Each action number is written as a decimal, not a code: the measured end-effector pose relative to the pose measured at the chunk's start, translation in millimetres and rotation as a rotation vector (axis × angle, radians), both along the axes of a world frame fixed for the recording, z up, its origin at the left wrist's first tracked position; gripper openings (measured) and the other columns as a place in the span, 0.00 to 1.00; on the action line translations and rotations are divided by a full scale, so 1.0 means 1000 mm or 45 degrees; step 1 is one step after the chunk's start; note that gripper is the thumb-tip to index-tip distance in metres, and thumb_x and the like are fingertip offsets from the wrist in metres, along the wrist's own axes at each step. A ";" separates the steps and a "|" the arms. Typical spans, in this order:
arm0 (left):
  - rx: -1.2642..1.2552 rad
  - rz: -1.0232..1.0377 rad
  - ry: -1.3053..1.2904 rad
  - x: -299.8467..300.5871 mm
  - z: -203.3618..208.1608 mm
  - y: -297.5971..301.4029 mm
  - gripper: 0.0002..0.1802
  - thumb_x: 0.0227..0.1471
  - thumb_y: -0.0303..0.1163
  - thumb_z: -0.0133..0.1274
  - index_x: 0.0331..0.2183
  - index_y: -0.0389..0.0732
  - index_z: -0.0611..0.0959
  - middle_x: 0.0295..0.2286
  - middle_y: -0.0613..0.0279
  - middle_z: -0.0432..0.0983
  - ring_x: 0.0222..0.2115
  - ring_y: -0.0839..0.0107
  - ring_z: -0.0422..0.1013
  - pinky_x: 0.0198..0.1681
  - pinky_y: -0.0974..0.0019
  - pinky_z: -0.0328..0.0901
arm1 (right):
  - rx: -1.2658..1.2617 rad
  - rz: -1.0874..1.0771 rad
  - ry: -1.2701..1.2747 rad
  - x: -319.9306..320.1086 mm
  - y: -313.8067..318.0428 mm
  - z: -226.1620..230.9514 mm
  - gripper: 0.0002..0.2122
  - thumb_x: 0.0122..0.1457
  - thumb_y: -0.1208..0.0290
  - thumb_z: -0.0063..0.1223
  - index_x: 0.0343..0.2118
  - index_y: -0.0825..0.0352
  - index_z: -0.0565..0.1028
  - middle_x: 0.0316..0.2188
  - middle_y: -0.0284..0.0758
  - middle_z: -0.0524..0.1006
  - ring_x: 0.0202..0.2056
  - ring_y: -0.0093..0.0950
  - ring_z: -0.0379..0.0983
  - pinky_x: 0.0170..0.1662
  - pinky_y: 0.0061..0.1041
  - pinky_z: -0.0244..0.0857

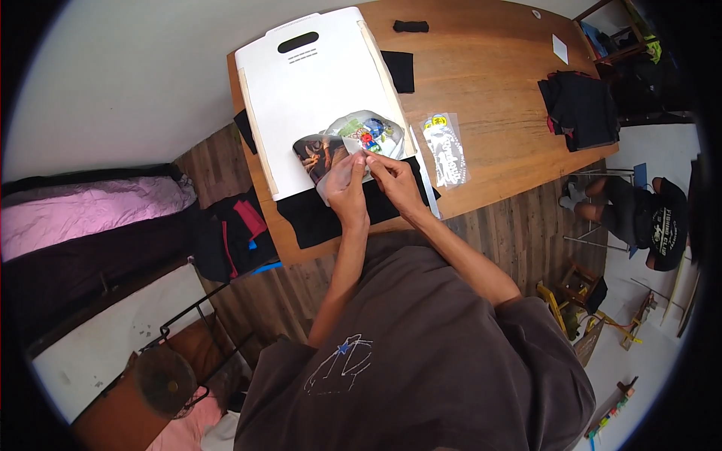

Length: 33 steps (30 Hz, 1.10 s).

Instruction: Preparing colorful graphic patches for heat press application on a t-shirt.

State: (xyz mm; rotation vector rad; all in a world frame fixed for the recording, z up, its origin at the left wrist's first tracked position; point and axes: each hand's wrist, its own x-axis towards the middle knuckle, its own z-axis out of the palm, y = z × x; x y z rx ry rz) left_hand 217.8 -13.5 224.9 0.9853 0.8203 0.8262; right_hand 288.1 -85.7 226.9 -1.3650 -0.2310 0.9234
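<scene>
Brown sleeves and shoulders fill the bottom of the view, and both forearms run up to the wooden table (489,68); the left hand (346,188) has its fingers closed around a curled, clear backing sheet (331,177), while the right hand (391,180) pinches the edge of a colourful printed transfer film (368,131) between thumb and forefinger, tips tight together; the film sits lifted off the surface, arching just above the lower edge of the white board (316,83), with black fabric (323,214) lying under and below it; whether the two layers are already parted I cannot tell, the fingers cover that corner; for a clean peel, my read is that the pinch should stay right at the edge and the pull should go low and slow, nearly flat along the sheet, so the print does not crease or stick to itself; the left hand does best holding the backing firm, not crumpling it; just beside, to the right, lies a second printed sheet in clear wrap (445,150), and a folded dark pile (583,109) sits well apart.
</scene>
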 end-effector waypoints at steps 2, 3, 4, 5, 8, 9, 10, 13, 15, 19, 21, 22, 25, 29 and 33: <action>0.005 0.003 -0.021 0.000 -0.001 0.000 0.14 0.56 0.26 0.58 0.42 0.28 0.80 0.39 0.55 0.80 0.39 0.72 0.76 0.43 0.73 0.69 | -0.008 -0.005 -0.007 0.000 0.000 0.000 0.16 0.64 0.68 0.54 0.49 0.74 0.76 0.43 0.40 0.80 0.43 0.19 0.73 0.48 0.18 0.66; 0.009 0.001 -0.015 0.000 -0.001 0.000 0.14 0.56 0.26 0.58 0.42 0.28 0.80 0.39 0.54 0.80 0.39 0.72 0.76 0.43 0.72 0.69 | -0.002 -0.020 -0.016 -0.001 0.001 0.001 0.16 0.63 0.68 0.54 0.49 0.74 0.76 0.42 0.40 0.81 0.43 0.19 0.73 0.48 0.18 0.66; 0.013 -0.001 -0.008 0.000 0.000 0.000 0.13 0.56 0.26 0.58 0.42 0.28 0.80 0.39 0.54 0.80 0.39 0.72 0.76 0.43 0.72 0.69 | 0.005 -0.036 -0.025 -0.002 0.001 0.001 0.15 0.63 0.68 0.54 0.48 0.74 0.77 0.42 0.40 0.81 0.43 0.19 0.73 0.48 0.18 0.66; 0.013 -0.001 -0.007 0.000 0.000 0.000 0.13 0.56 0.26 0.58 0.42 0.28 0.80 0.39 0.54 0.80 0.39 0.72 0.76 0.43 0.72 0.69 | 0.004 -0.037 -0.024 -0.001 0.001 0.001 0.15 0.63 0.68 0.54 0.48 0.74 0.77 0.42 0.40 0.81 0.43 0.19 0.73 0.48 0.18 0.66; -0.007 0.000 -0.015 0.000 0.000 0.000 0.14 0.56 0.26 0.59 0.42 0.28 0.80 0.39 0.54 0.80 0.39 0.72 0.76 0.43 0.72 0.69 | -0.007 -0.029 -0.080 -0.001 0.000 0.003 0.15 0.63 0.68 0.55 0.48 0.74 0.77 0.42 0.40 0.81 0.43 0.19 0.74 0.48 0.19 0.67; -0.002 -0.004 -0.006 -0.001 -0.001 0.001 0.14 0.56 0.26 0.59 0.42 0.28 0.80 0.39 0.53 0.80 0.39 0.72 0.76 0.43 0.72 0.69 | -0.014 -0.025 -0.081 -0.002 0.000 0.004 0.15 0.63 0.68 0.55 0.48 0.74 0.77 0.41 0.40 0.81 0.42 0.20 0.74 0.47 0.19 0.67; 0.003 -0.010 0.002 -0.001 0.000 0.001 0.14 0.56 0.25 0.59 0.42 0.27 0.80 0.39 0.53 0.80 0.40 0.71 0.76 0.44 0.72 0.69 | -0.022 -0.021 -0.083 -0.002 0.000 0.004 0.15 0.63 0.69 0.55 0.48 0.74 0.77 0.41 0.40 0.81 0.42 0.20 0.74 0.47 0.19 0.67; -0.022 -0.010 -0.034 0.000 0.003 -0.001 0.14 0.55 0.25 0.59 0.42 0.27 0.79 0.40 0.53 0.80 0.40 0.71 0.76 0.44 0.72 0.69 | -0.028 -0.051 -0.101 0.000 0.001 0.001 0.15 0.63 0.69 0.55 0.48 0.74 0.77 0.41 0.39 0.81 0.42 0.19 0.74 0.47 0.19 0.67; -0.031 -0.005 -0.034 0.000 0.003 -0.001 0.14 0.55 0.25 0.59 0.42 0.27 0.79 0.40 0.52 0.80 0.40 0.71 0.76 0.45 0.72 0.69 | -0.009 -0.061 -0.052 -0.001 0.001 0.002 0.15 0.63 0.69 0.54 0.48 0.74 0.77 0.41 0.39 0.81 0.42 0.19 0.74 0.47 0.19 0.67; -0.029 -0.002 -0.042 0.001 0.000 0.000 0.14 0.55 0.25 0.58 0.42 0.27 0.79 0.40 0.52 0.80 0.40 0.71 0.76 0.45 0.72 0.69 | 0.020 -0.029 -0.012 0.000 0.000 0.000 0.15 0.63 0.69 0.54 0.48 0.74 0.77 0.42 0.39 0.81 0.42 0.19 0.74 0.47 0.18 0.67; -0.012 -0.001 -0.032 -0.001 -0.002 0.001 0.13 0.56 0.24 0.58 0.42 0.27 0.79 0.39 0.52 0.80 0.40 0.71 0.76 0.45 0.72 0.69 | 0.020 -0.010 -0.017 0.001 0.000 0.002 0.15 0.63 0.70 0.54 0.48 0.74 0.77 0.42 0.39 0.81 0.42 0.19 0.74 0.48 0.18 0.66; 0.003 0.000 -0.018 -0.002 -0.002 0.001 0.13 0.56 0.24 0.58 0.42 0.27 0.79 0.39 0.53 0.80 0.40 0.71 0.76 0.45 0.72 0.69 | 0.018 0.008 -0.019 0.001 -0.001 0.003 0.15 0.63 0.70 0.54 0.48 0.74 0.77 0.42 0.39 0.81 0.42 0.19 0.74 0.48 0.18 0.66; -0.018 -0.012 -0.009 -0.001 -0.002 0.002 0.13 0.56 0.24 0.58 0.42 0.27 0.80 0.39 0.53 0.80 0.39 0.71 0.76 0.45 0.72 0.69 | -0.014 0.004 -0.046 0.002 -0.001 0.002 0.14 0.63 0.70 0.54 0.48 0.74 0.77 0.41 0.39 0.81 0.42 0.19 0.74 0.48 0.18 0.66; -0.021 -0.022 -0.016 -0.002 -0.002 0.002 0.13 0.56 0.24 0.58 0.42 0.27 0.80 0.39 0.53 0.80 0.40 0.72 0.76 0.45 0.72 0.69 | 0.009 -0.017 -0.075 0.000 -0.001 -0.002 0.14 0.63 0.70 0.55 0.47 0.74 0.78 0.41 0.39 0.81 0.42 0.19 0.74 0.47 0.18 0.67; -0.049 -0.009 -0.058 -0.002 -0.002 0.000 0.14 0.56 0.25 0.58 0.43 0.27 0.79 0.39 0.53 0.80 0.40 0.71 0.76 0.46 0.72 0.69 | -0.005 -0.044 -0.104 -0.004 0.000 0.000 0.14 0.63 0.70 0.55 0.47 0.74 0.78 0.41 0.40 0.81 0.42 0.19 0.74 0.47 0.19 0.67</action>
